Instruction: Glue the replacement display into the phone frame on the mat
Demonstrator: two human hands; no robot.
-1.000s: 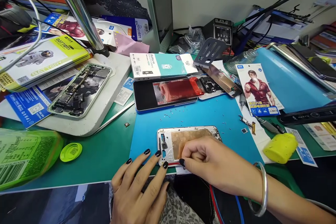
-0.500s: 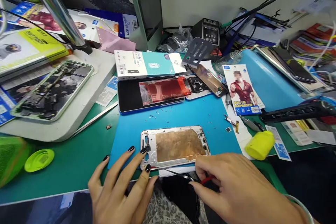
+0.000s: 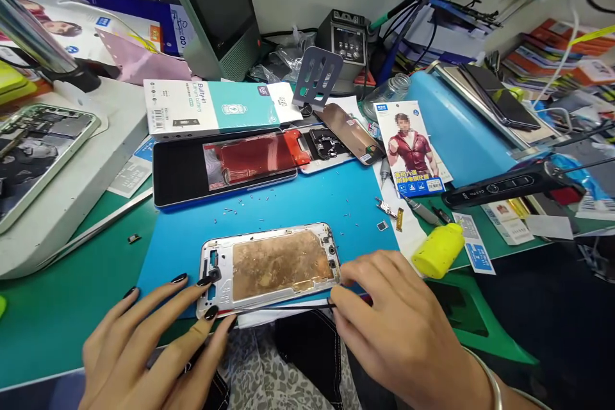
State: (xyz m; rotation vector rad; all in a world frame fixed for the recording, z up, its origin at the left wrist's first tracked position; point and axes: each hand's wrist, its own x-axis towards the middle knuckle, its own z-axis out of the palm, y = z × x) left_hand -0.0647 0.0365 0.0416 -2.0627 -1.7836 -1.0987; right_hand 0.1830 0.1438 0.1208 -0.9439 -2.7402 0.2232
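A bare phone frame (image 3: 269, 262), white-edged with a copper-coloured middle, lies on the blue mat. My left hand (image 3: 158, 333) has its fingers spread, with fingertips resting on the frame's left end. Its index fingertip touches the red end of a thin black strip (image 3: 283, 307), and the thumb tip is close by. Stretched nearly straight, the strip runs along the frame's near edge. At the near right corner, my right hand (image 3: 389, 307) is closed in a pinch on the strip's other end, its fingers against the frame.
Behind the frame lie a phone (image 3: 182, 170) with red film on it and a battery box (image 3: 221, 106). Tiny screws dot the blue mat (image 3: 177, 250). On the right are a yellow bottle (image 3: 438, 250), a black electric screwdriver (image 3: 504, 186) and a screen-film packet (image 3: 410, 147).
The view has turned, so the bench appears shifted left. The strip, slack before, is now straighter along the frame's edge. My right hand has closed in on the frame's near right corner.
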